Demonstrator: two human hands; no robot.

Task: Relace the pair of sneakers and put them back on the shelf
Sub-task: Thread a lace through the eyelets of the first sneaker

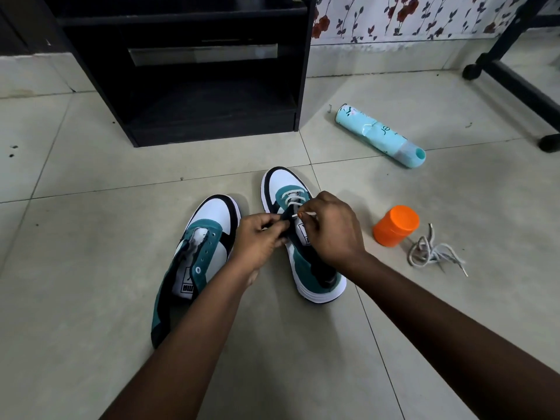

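Both forearms reach to twelve o'clock, where the left hand [261, 237] pinches the right sneaker [303, 234]'s eyelet edge and the right hand [330, 228] pinches the lace [292, 198] tip between them.

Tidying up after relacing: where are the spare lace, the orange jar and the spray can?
Spare lace [431, 253], head view, on its tangled middle.
Orange jar [395, 225], head view, on its side.
Spray can [375, 131], head view, on its body.

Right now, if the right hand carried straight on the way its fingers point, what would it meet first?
The right hand points left, pinching a lace tip over the right sneaker. It would probably meet the left hand first, whose fingertips grip that sneaker's eyelet edge; the depth between them is unclear.
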